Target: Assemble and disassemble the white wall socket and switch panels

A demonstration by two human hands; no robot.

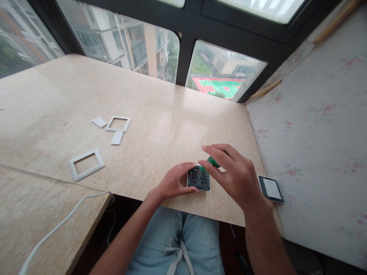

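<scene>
Near the front edge of the marble-patterned surface lies a wall switch module (198, 184), its dark inner side facing up within a white edge. My left hand (175, 181) grips it from the left, thumb along the near side and fingers along the far side. Above it, my right hand (236, 172) has its fingers closed around a green-handled screwdriver (213, 162). The handle slants down toward the module's upper part. Where the tip meets the module cannot be made out, and part of the handle is hidden behind my fingers.
Two white rectangular frames (75, 170) and two small white plates (116, 138) lie to the left. On the right, a dark-and-white switch panel (270, 189) is by the flowered wall (309, 152). A white cable (61, 223) crosses the lower left. Windows border the far side.
</scene>
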